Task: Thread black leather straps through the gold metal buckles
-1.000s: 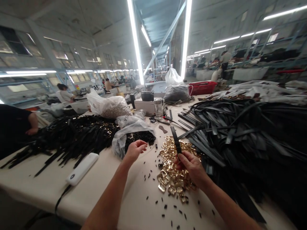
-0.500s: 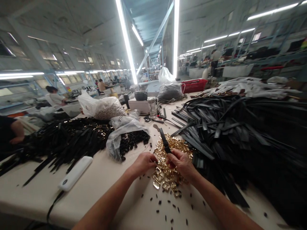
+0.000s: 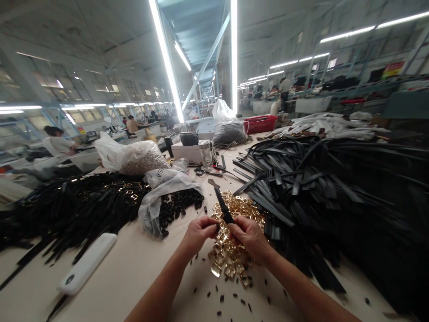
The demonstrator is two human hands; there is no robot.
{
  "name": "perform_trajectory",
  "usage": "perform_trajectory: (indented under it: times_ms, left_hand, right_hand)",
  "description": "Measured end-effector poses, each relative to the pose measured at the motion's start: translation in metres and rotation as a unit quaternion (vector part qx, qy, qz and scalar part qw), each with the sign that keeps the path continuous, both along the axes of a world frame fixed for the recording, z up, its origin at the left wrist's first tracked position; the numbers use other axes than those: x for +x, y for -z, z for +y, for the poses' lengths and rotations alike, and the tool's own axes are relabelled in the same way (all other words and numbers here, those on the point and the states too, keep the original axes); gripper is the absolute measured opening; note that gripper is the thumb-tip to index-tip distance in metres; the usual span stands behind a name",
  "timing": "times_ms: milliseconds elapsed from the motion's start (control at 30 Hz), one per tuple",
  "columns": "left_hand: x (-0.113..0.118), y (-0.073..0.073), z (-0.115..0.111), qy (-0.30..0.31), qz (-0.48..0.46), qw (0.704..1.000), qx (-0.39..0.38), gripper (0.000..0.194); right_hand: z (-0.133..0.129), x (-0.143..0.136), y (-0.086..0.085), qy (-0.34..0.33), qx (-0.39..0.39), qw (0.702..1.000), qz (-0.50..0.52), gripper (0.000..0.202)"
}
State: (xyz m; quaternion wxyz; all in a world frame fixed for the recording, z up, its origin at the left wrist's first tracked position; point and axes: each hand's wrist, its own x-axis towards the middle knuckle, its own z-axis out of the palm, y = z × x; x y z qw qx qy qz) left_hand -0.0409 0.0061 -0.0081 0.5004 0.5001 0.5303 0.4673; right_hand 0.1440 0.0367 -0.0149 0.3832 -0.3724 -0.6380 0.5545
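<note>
My right hand point(image 3: 247, 233) is closed round one end of a short black strap point(image 3: 222, 205), whose other end points up and away from me. A wider black band crosses the strap near my fingers. Just left of it, my left hand point(image 3: 200, 233) pinches a small black piece point(image 3: 217, 226), mostly covered by the fingertips. Both hands are over a pile of gold buckles point(image 3: 228, 256) on the pale table point(image 3: 134, 277). Small black bits point(image 3: 221, 298) lie scattered in front of the buckles.
An open plastic bag point(image 3: 149, 210) spills black pieces point(image 3: 179, 203) on the left. Beyond it are buckled straps point(image 3: 100, 201) and a white power bank point(image 3: 89, 264). Long black strips point(image 3: 301, 179) heap up on the right. A glass jar point(image 3: 205, 154) and red basket point(image 3: 259, 124) stand behind.
The view has turned slightly right, shifting everything leftward in the picture. My left hand has come closer to the strap, and the small black piece in its fingers now shows more.
</note>
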Motion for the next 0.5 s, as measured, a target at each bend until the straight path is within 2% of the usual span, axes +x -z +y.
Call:
perform_trajectory:
  times_ms: [200,333,500]
  left_hand:
    - [0.013,0.0,-0.004,-0.053,-0.121,0.991,-0.006,0.022]
    - [0.018,-0.002,-0.006,-0.065,-0.142,0.988,0.015,0.023]
    - [0.02,-0.002,-0.004,-0.079,-0.144,0.985,0.05,0.024]
  right_hand:
    - [-0.004,0.0,0.0,0.021,0.077,0.994,-0.078,0.025]
    - [-0.008,-0.002,-0.001,0.025,0.121,0.986,-0.111,0.025]
    - [-0.011,-0.004,-0.001,0.006,0.112,0.988,-0.11,0.024]
